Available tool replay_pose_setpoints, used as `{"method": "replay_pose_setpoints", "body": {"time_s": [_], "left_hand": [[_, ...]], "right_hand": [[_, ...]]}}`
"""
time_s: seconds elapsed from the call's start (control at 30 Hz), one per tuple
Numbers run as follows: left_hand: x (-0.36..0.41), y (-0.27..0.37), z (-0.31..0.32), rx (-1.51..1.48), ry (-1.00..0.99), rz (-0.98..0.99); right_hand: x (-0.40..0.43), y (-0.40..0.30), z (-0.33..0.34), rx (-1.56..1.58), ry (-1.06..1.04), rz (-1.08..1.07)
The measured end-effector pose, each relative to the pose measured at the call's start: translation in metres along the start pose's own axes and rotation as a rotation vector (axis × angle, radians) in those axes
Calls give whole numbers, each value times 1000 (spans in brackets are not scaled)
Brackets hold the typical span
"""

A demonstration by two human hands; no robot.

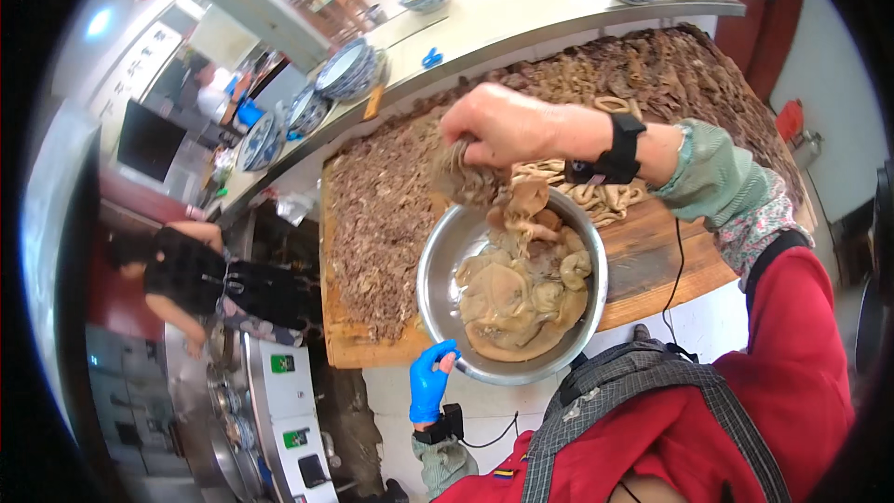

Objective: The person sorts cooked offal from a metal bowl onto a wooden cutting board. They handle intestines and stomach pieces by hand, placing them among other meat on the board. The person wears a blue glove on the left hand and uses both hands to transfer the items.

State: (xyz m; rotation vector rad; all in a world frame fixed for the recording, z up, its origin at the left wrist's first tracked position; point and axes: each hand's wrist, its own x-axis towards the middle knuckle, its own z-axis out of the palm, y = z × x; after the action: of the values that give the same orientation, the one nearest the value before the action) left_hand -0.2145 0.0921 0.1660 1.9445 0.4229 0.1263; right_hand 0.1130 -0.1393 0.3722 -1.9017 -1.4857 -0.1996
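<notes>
My right hand (pixel 492 127), bare, is closed on a clump of dark, frilly tripe (pixel 469 178), raised over the left rim of a steel basin (pixel 434 279). Paler strips of offal (pixel 529 199) hang just below the clump, inside the basin; whether they join it I cannot tell. Pale, wet pieces of stomach and intestine (pixel 520 300) lie in the bowl. My left hand (pixel 433 376), in a blue glove with the thumb tip showing bare, grips the basin's near-left rim. The basin rests partly on a wooden board (pixel 649 258) and overhangs its near edge.
Chopped meat (pixel 380 223) covers the board's left side, darker sliced meat (pixel 670 77) its far right. Pale intestines (pixel 604 199) lie behind the basin. Patterned bowls (pixel 347 70) and blue scissors (pixel 432 58) stand on a ledge (pixel 531 7). A person (pixel 188 265) works at left.
</notes>
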Motion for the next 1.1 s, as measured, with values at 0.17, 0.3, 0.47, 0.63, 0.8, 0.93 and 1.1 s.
{"method": "replay_pose_setpoints", "body": {"time_s": [0.17,0.3,0.47,0.63,0.8,0.93,1.1], "left_hand": [[11,-3,13,-9,-75,-18],[17,2,15,36,-107,-68],[30,12,23,36,-118,-18],[44,29,35,69,-149,18],[47,29,42,30,-136,13],[48,34,50,48,-145,14],[53,47,71,73,-177,3]], "right_hand": [[-40,16,-12,76,81,51],[-72,20,-65,88,159,84],[-117,29,-154,-126,181,275],[-180,42,-211,-405,215,353],[-249,47,-246,-410,113,528],[-299,75,-267,-390,50,668],[-384,167,-230,-293,-14,790]]}}
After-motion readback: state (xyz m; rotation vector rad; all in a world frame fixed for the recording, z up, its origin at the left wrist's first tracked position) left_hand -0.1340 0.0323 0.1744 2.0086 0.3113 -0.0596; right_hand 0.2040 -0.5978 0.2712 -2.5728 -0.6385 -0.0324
